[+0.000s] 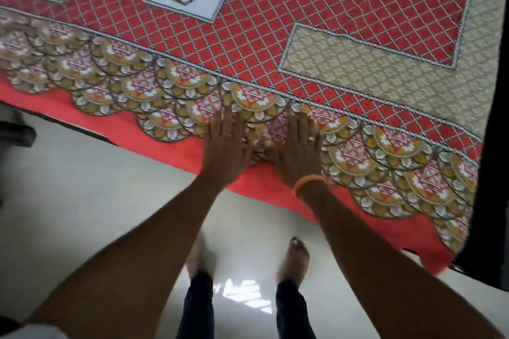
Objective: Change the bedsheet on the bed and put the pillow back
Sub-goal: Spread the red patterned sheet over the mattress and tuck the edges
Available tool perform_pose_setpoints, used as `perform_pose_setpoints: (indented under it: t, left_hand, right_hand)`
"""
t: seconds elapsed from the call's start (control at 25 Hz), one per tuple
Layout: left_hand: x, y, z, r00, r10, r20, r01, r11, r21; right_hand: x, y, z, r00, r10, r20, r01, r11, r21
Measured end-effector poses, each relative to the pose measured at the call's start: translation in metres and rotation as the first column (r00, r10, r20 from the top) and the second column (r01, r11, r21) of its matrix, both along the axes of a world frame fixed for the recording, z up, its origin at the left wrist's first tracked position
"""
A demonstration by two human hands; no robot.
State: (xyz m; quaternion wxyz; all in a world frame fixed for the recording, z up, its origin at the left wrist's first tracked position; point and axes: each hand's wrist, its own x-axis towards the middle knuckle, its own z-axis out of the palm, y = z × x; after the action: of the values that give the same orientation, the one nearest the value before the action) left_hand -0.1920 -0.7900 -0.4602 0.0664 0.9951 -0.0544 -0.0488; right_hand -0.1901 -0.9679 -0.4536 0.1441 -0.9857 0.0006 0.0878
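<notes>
Bare feet (293, 259) on white floor (82, 201)

The bedsheet (275, 36), red lattice with beige panels and a scalloped medallion border, lies spread flat over the bed, its plain red edge hanging over the near side above the floor.

Both arms reach straight out to mid-frame — left hand (224, 151) and right hand (298, 150) flat, palms down, fingers straight, side by side (thumbs nearly touching).
</notes>
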Motion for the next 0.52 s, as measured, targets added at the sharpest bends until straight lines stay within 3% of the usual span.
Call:
perform_pose_setpoints:
  t: [0.16, 0.24, 0.32, 0.36, 0.44, 0.52]
  left_hand:
    - [-0.034, 0.078, -0.025, 0.979, -0.174, -0.103, 0.178, 0.984, 0.031]
    - [-0.072, 0.085, -0.012, 0.952, -0.26, -0.159, 0.242, 0.963, -0.123]
    - [-0.073, 0.11, 0.011, 0.959, -0.21, -0.191, 0.133, 0.927, -0.35]
    - [-0.061, 0.127, 0.02, 0.978, -0.183, -0.1, 0.132, 0.915, -0.38]
    - [-0.016, 0.17, 0.038, 0.989, -0.108, 0.098, 0.132, 0.949, -0.287]
    - [0.03, 0.215, 0.039, 0.978, 0.086, 0.188, -0.055, 0.985, -0.165]
  right_hand:
    - [-0.015, 0.087, -0.033, 0.989, 0.146, -0.025, -0.148, 0.97, -0.193]
    - [-0.059, 0.113, -0.028, 0.931, 0.358, -0.07, -0.364, 0.905, -0.218]
    - [-0.068, 0.134, -0.007, 0.87, 0.484, -0.093, -0.492, 0.858, -0.148]
    - [-0.054, 0.145, 0.007, 0.882, 0.47, -0.038, -0.471, 0.878, -0.083]
    - [0.001, 0.172, 0.03, 0.941, 0.31, 0.139, -0.319, 0.946, 0.049]
    - [0.071, 0.2, 0.04, 0.969, 0.177, 0.173, -0.195, 0.976, 0.094]
